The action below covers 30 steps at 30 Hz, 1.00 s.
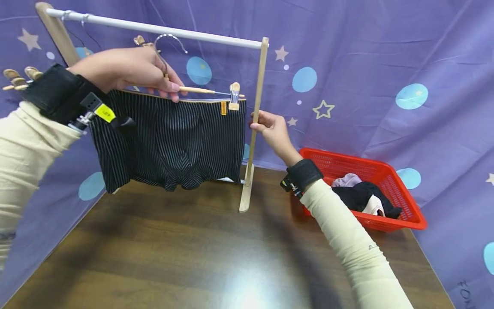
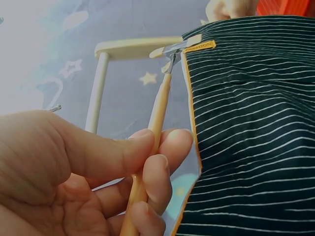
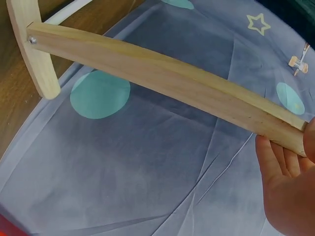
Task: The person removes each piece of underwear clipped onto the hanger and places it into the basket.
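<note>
My left hand [image 1: 140,68] grips a wooden clip hanger [image 1: 197,90] by its bar, thumb and fingers wrapped round it in the left wrist view. Black shorts [image 1: 181,137] with thin white stripes hang from the hanger. Near their right corner, by an orange label [image 1: 224,108], sits a clip [image 1: 234,96]. The metal hook [image 1: 170,36] stands just below the rack's white rail [image 1: 208,38] in the head view. My right hand [image 1: 275,131] holds the rack's wooden upright [image 1: 259,86], thumb on one side and fingers on the other.
Two hanger hooks [image 1: 85,18] are on the rail's left end. Wooden clips [image 1: 15,77] show beyond my left wrist. At right, a red basket [image 1: 343,155] contains dark and pale clothes [image 1: 359,193]. The rack's foot [image 1: 246,195] stands on the brown table [image 1: 173,249], before a purple curtain.
</note>
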Available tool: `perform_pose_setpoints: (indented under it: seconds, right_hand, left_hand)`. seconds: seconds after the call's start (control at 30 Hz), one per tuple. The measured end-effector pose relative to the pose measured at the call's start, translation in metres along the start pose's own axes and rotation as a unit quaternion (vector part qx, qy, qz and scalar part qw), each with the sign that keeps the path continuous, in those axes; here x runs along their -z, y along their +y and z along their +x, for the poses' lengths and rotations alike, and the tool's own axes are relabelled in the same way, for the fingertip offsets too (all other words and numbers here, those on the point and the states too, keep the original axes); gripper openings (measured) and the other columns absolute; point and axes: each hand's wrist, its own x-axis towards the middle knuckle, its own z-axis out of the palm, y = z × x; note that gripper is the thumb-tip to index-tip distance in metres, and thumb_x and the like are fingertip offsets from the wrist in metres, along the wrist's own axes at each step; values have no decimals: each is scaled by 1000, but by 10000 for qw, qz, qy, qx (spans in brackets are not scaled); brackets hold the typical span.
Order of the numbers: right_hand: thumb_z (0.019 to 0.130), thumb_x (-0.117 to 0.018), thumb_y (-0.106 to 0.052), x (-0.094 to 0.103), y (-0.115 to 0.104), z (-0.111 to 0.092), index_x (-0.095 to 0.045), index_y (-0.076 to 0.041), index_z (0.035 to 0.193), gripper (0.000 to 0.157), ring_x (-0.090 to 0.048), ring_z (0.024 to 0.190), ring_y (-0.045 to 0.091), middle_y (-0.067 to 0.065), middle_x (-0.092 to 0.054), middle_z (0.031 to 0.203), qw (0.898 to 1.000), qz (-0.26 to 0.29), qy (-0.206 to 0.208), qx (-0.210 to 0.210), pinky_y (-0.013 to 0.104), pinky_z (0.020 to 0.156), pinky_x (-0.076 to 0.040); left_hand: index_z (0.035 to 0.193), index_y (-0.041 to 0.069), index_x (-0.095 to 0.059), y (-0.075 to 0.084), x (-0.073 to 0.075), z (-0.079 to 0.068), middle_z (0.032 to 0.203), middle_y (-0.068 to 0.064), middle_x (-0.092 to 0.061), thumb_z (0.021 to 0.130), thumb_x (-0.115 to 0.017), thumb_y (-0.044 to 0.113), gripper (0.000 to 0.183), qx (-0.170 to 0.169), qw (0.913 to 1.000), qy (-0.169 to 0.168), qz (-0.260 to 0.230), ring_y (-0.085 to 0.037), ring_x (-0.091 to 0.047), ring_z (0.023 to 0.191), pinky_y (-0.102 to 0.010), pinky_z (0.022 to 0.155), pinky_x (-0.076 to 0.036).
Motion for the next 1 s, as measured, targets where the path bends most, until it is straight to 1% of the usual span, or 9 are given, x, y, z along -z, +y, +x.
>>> perform_pose_setpoints:
  seconds: [0.2,0.3,0.43,0.57,0.67,0.73,0.8,0.87,1.0]
  right_hand:
    - [93,-63,12,2,-1,2,-62,9,131,38,-67,88,4,35,-67,119,9998,46,-128,-128,27,90,-59]
    - [94,-59,13,4,-2,3,-58,8,136,43,-65,92,5,33,-66,125,9996,-70,-193,-218,20,86,-57]
    - [94,-58,13,8,-2,1,-58,10,136,42,-65,95,4,32,-64,128,9991,-157,-350,-163,13,81,-51]
    - [92,-66,8,11,-3,-3,-63,12,128,36,-69,91,7,32,-69,117,9979,75,-647,69,18,81,-53]
    - [91,-70,4,12,-5,-5,-65,11,123,33,-71,90,11,22,-74,105,9965,165,-799,186,26,86,-57]
    - [91,-70,4,13,-6,-7,-65,10,123,33,-72,92,13,18,-75,103,9962,165,-832,177,29,89,-58]
    - [93,-70,2,14,-8,-8,-65,9,125,33,-73,96,17,20,-75,107,9960,94,-878,136,30,91,-58]
    - [94,-69,1,18,-9,-9,-63,8,129,36,-73,105,23,26,-72,117,9958,18,-906,82,30,95,-57]
    - [96,-67,-1,29,-14,-9,-56,4,141,46,-66,123,33,30,-63,133,9955,-152,-937,18,35,104,-54]
  left_hand:
    - [136,1,-63,4,-20,-2,89,9,-75,107,-52,22,37,-255,9996,-75,-117,-13,-53,76,-26,67,-46]
    - [133,2,-66,5,-32,-2,89,9,-76,107,-54,22,35,-356,9990,-126,-245,-13,-53,75,-26,66,-45]
    - [132,2,-66,7,-51,0,85,8,-75,106,-56,20,33,-520,9966,-307,-565,-11,-52,73,-24,63,-44]
    - [129,2,-69,12,-70,1,83,8,-74,104,-58,17,31,-690,9938,-421,-762,-10,-51,72,-24,62,-42]
    - [127,1,-69,17,-83,2,83,7,-74,104,-57,15,29,-813,9923,-466,-814,-11,-51,74,-24,62,-42]
    - [127,0,-69,20,-90,3,83,5,-74,104,-57,14,29,-880,9913,-516,-837,-11,-52,75,-24,62,-42]
    - [126,-1,-69,23,-96,5,83,4,-74,104,-56,12,29,-906,9895,-580,-964,-11,-53,76,-24,63,-42]
    - [125,-2,-69,25,-101,6,83,3,-74,104,-57,11,28,-951,9879,-641,-1047,-11,-54,76,-23,63,-42]
    - [123,-3,-70,29,-110,9,82,4,-74,104,-57,11,26,-1004,9850,-719,-1207,-9,-54,74,-21,61,-41]
